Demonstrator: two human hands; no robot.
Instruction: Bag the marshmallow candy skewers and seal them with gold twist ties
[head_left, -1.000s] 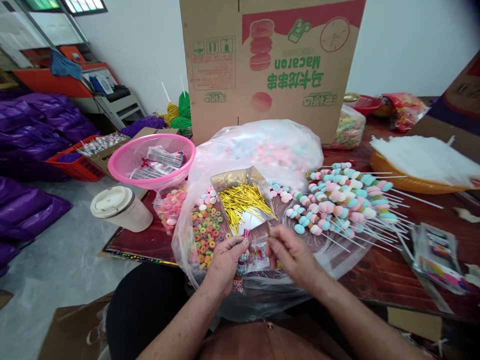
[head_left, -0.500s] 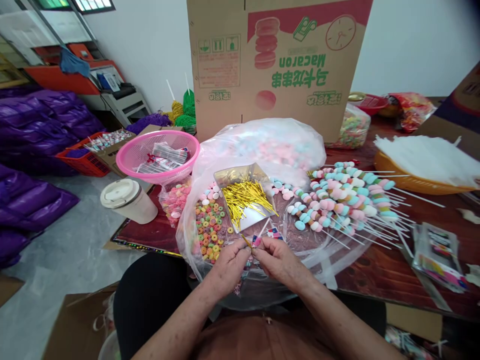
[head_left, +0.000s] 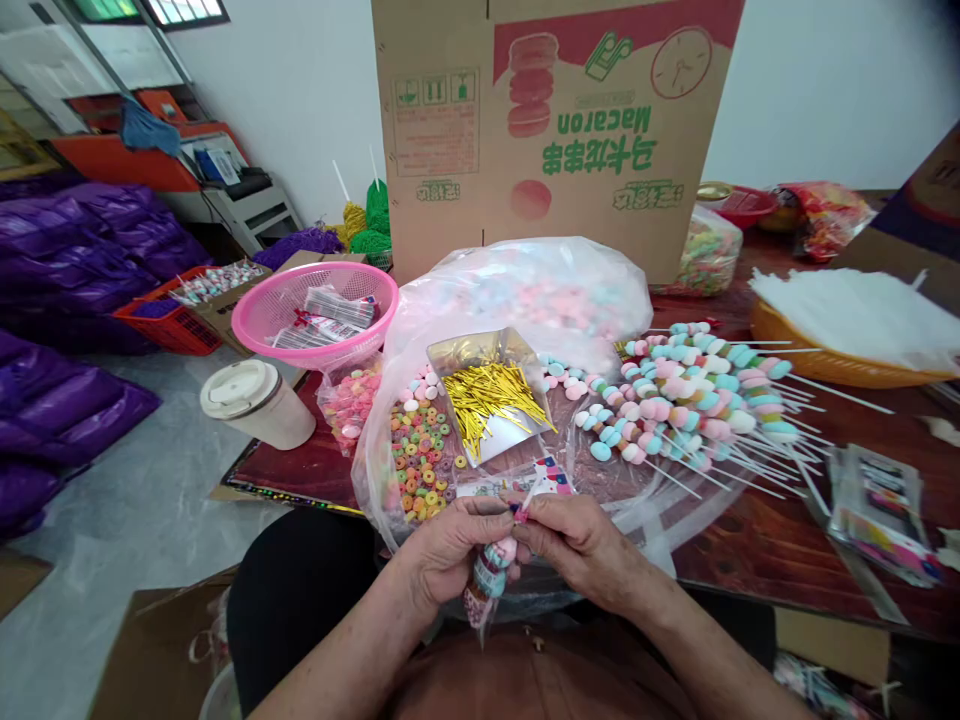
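Observation:
Close to my body, a bagged candy skewer (head_left: 491, 572) in clear printed wrap hangs tilted, its gathered neck upward. My left hand (head_left: 454, 548) is closed around its upper part, with thumb and fingers at the neck. My right hand (head_left: 581, 540) pinches that same neck from the other side. Whether a twist tie sits between the fingertips is hidden. Just beyond, printed clear bags (head_left: 553, 478) lie flat. Behind them an open silvery box (head_left: 510, 447) holds gold twist ties (head_left: 491, 400).
Ring candies (head_left: 424, 455) lie left of the box on plastic sheeting. Marshmallow skewers (head_left: 690, 395) are heaped to the right. A pink basket (head_left: 251, 325) and a lidded cup (head_left: 274, 410) stand at left. A large carton (head_left: 465, 220) rises behind; an orange basket (head_left: 840, 360) stands far right.
The bagged skewer has tipped more upright and its body now shows below my hands. The gold tie end visible earlier between my fingers is no longer seen. My hands stay together.

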